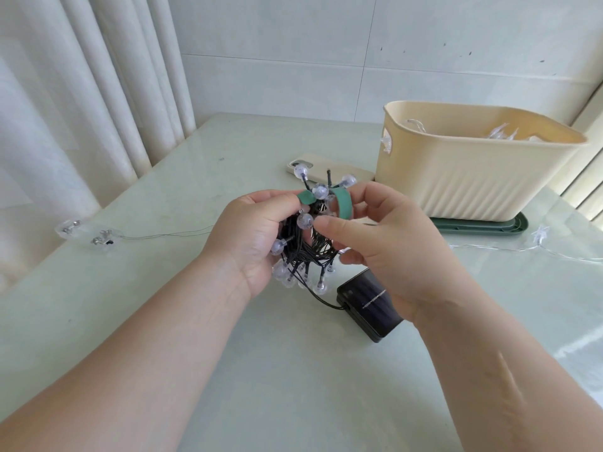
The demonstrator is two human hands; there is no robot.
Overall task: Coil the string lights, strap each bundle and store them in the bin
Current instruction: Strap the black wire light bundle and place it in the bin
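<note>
While left hand (pixel 251 233) grips one coiled bundle (pixel 306 252) | right hand (pixel 385 243) seemingly pinches one strap (pixel 343 206) | one bin (pixel 473 184)

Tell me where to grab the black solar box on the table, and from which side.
Come from above and pinch the solar box across the two walls flanking its cable wall. It lies flat on the table, panel up; the black cable leaves its near-left wall, so stay off that side. The right hand overhangs its far part.
</note>
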